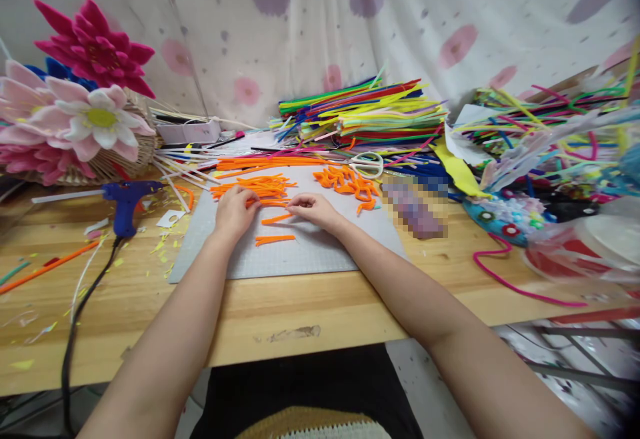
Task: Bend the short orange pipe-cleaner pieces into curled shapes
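Note:
Both my hands rest on a grey cutting mat (280, 259) on the wooden table. My left hand (235, 211) is curled over the near edge of a pile of straight orange pipe cleaner pieces (257, 187), its fingers closed on some of them. My right hand (315, 209) pinches the end of an orange piece near the mat's middle. Two loose orange pieces (275, 239) lie just in front of my hands. A heap of bent orange pieces (350, 182) sits at the mat's far right.
A blue glue gun (125, 202) with a black cord lies left of the mat. Fabric flowers (75, 112) stand at the far left. White scissors (367, 164) and a stack of coloured pipe cleaners (365, 115) lie behind. Craft clutter fills the right side.

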Available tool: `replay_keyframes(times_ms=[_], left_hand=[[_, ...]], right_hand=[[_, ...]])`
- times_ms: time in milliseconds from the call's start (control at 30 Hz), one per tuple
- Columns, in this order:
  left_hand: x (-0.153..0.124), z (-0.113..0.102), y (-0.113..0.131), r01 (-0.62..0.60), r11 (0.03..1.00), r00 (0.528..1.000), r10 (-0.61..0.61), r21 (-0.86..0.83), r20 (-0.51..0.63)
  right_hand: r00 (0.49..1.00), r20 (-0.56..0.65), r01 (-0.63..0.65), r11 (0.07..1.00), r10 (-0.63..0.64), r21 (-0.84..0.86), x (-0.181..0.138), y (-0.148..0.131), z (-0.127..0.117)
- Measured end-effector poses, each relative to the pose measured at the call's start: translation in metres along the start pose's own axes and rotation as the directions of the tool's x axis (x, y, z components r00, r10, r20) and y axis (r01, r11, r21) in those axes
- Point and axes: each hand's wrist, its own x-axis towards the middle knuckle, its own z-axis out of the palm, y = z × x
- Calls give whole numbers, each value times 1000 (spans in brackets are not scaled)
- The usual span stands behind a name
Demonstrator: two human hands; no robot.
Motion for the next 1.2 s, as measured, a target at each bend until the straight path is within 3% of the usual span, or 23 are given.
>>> replay_keyframes(times_ms=[133, 267, 367, 467, 600, 667, 767, 833, 900, 1200], left_hand=[[0, -4, 8, -74, 997, 993, 74, -3, -87], [-1, -7, 24, -209, 977, 974, 205, -31, -97], [-3, -7, 35, -259, 961, 964, 250, -98, -95], [-5, -7, 37, -170, 970, 982, 153, -176, -106], [-7, -3, 39, 11, 907, 1000, -22, -421, -20], [-8, 1, 45, 111, 759, 993, -60, -642, 100], [-10, 6, 57, 340, 418, 937, -76, -842, 340], [-10, 7, 63, 453, 278, 891, -94, -847, 445], [-10, 5, 67, 515, 213, 857, -111, -830, 503], [-12, 3, 63, 637, 102, 770, -45, -764, 637]], right_hand=[[960, -162, 154, 915, -227, -372, -2, 1, -2], [927, -71, 233, 715, -368, -660, -6, -3, -5], [930, -53, 222, 673, -363, -706, -6, -4, -7], [912, -189, 180, 770, -364, -612, -3, -2, -8], [908, -308, 186, 932, -284, -311, 2, 2, -6], [927, -305, 189, 975, -217, -118, 5, 4, -5], [962, -240, 161, 980, -130, 114, 7, 4, -3], [976, -198, 129, 973, -91, 190, 7, 3, -3], [980, -184, 119, 968, -78, 221, 6, 1, -2], [974, -190, 158, 968, -121, 195, 5, -1, 1]])
